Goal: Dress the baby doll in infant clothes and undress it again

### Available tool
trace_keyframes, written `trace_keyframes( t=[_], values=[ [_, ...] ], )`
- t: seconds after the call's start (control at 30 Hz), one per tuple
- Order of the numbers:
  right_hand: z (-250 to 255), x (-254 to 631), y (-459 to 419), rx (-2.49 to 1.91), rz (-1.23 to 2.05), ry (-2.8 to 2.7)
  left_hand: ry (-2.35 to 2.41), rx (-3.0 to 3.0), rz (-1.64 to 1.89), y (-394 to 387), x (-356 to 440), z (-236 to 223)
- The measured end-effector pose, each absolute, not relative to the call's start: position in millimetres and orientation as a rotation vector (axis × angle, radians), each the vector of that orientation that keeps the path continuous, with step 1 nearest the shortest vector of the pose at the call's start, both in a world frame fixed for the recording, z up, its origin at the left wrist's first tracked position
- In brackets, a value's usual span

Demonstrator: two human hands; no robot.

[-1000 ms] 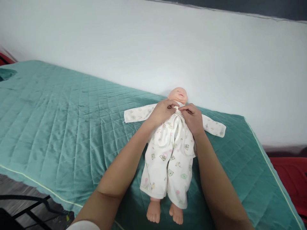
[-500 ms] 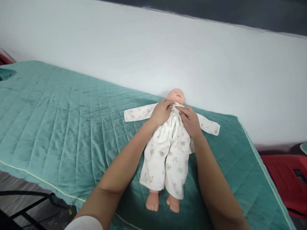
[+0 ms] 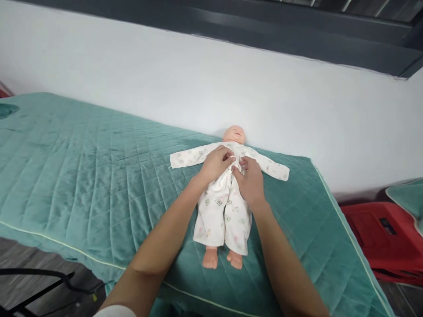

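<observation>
A baby doll [image 3: 234, 134] lies on its back, head toward the wall, dressed in a white patterned top [image 3: 194, 155] and matching trousers [image 3: 211, 220]. Both sleeves stretch out sideways and its bare feet point toward me. Over the doll's chest, my left hand [image 3: 218, 164] pinches one front edge of the top. My right hand [image 3: 249, 178] grips the opposite edge, close beside it, fingers bent. A small button [image 3: 230, 172] shows just below the fingers. The fabric between the fingertips is partly hidden.
A green quilted cover [image 3: 99, 176] spreads over the bed beneath the doll. Behind it rises a white wall [image 3: 148, 75] with a dark window frame [image 3: 264, 35]. A red plastic object [image 3: 380, 237] stands at right; black metal bars [image 3: 36, 286] are at lower left.
Both hands have moved down from the doll's neck to its chest. The upper front of the top is now drawn together below the neck. The camera view has tilted up.
</observation>
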State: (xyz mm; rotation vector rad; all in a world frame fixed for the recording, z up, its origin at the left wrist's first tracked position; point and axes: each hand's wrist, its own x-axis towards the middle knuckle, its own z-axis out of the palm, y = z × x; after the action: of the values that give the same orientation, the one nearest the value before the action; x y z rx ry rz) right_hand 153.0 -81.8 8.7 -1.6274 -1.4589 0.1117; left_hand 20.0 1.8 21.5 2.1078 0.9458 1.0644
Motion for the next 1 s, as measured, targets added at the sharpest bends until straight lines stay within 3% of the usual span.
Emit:
trace_keyframes(
  t=[0.2,0.47,1.0],
  values=[
    [22,159,-57,-1.650,0.452,-1.314,0.900,1.911,1.002,6,19,25],
    [22,177,-55,-1.280,0.960,-1.035,0.751,1.627,0.969,-2,17,33],
    [16,175,-60,-1.225,0.928,-1.127,0.803,1.587,0.943,2,16,31]
  ],
)
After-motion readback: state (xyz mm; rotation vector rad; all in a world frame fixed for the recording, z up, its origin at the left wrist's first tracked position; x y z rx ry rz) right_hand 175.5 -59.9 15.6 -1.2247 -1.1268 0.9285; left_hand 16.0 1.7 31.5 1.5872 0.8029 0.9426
